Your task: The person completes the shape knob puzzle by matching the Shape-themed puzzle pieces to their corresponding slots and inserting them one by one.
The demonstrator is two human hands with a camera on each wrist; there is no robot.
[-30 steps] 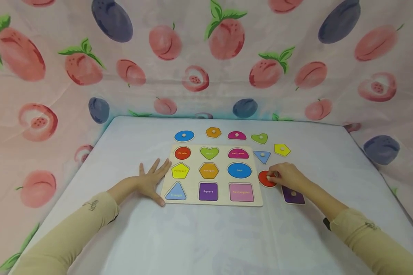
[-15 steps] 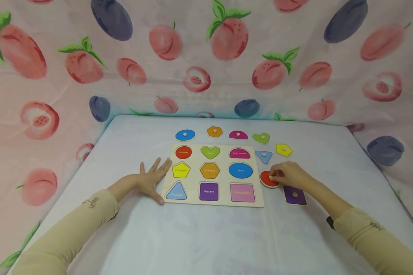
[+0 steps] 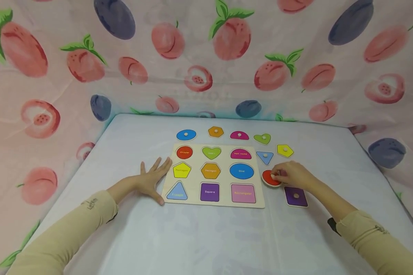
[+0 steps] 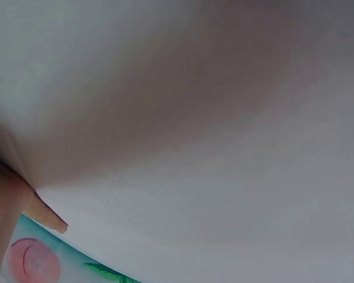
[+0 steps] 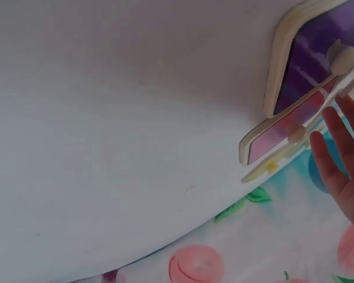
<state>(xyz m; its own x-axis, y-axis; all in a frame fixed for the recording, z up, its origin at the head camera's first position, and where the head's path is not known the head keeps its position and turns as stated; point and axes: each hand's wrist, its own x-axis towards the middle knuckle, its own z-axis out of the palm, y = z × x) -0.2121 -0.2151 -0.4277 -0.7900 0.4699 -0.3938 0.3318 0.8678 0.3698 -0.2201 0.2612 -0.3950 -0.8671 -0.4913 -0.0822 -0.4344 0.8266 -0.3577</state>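
Note:
My right hand [image 3: 292, 175] pinches the small knob of a red circle puzzle piece [image 3: 268, 178], just right of the puzzle board [image 3: 192, 198]. The piece looks slightly tilted; whether it touches the table cannot be told. With fingers spread, my left hand [image 3: 151, 182] rests at the board's left edge. Printed coloured shapes with names cover the board. A purple square piece [image 3: 296, 196] lies below my right hand. In the right wrist view, a pink rectangular piece [image 5: 277, 135] shows beyond the purple square [image 5: 310, 65]; the hand mostly hides it in the head view.
Above the board lie a blue oval [image 3: 186, 135], an orange hexagon [image 3: 215, 131], a magenta half round [image 3: 239, 135] and a green heart [image 3: 262, 138]. A blue triangle [image 3: 265, 157] and a yellow pentagon [image 3: 285, 150] sit to its right. Fruit-patterned cloth [image 3: 165, 82] hangs behind the white table [image 3: 192, 244].
My right hand keeps its pinch on the red circle piece, which now looks slightly tilted. The whole scene has drifted a little to the right in view. My left hand stays at the board's edge.

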